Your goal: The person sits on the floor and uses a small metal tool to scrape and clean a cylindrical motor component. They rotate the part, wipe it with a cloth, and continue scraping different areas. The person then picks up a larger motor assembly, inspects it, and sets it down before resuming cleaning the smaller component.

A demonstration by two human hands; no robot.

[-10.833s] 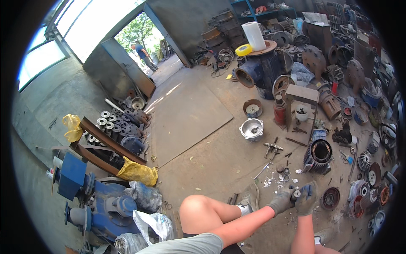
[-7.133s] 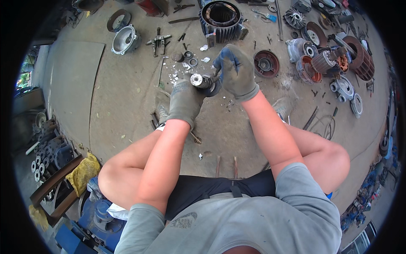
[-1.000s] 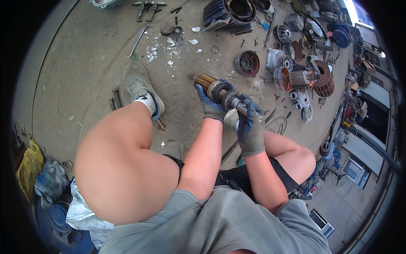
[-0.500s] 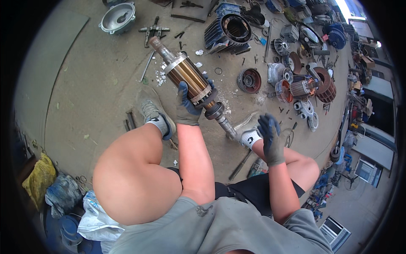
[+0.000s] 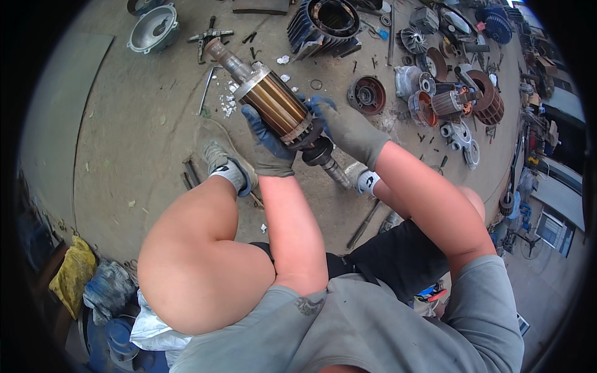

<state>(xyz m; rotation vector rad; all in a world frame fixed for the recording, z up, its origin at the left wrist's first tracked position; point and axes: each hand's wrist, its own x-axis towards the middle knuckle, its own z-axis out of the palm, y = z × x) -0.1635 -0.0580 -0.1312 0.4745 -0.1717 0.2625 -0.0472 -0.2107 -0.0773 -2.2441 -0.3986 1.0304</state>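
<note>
A motor rotor [image 5: 275, 102] with a copper-coloured core and a steel shaft lies slantwise between my hands, its thin shaft end pointing toward my right shoe. My gloved left hand [image 5: 271, 142] cups the core's lower left side, fingers wrapped around underneath. From the right, my gloved right hand [image 5: 343, 125] reaches the core's near end, its fingertips at the edge beside a dark ring on the shaft. The right palm side and part of the grip are hidden.
A finned motor housing [image 5: 322, 28] stands ahead, with a round reddish end cover [image 5: 367, 95] nearer. A gear puller [image 5: 210, 40] and a silver end cover [image 5: 153, 28] lie far left. Motor parts, including another rotor [image 5: 449, 104], crowd the right. A long-handled tool [image 5: 364, 224] lies between my legs.
My right hand has come up and left from beside my right knee to the rotor. The rotor remains in my left hand, while the view has shifted slightly.
</note>
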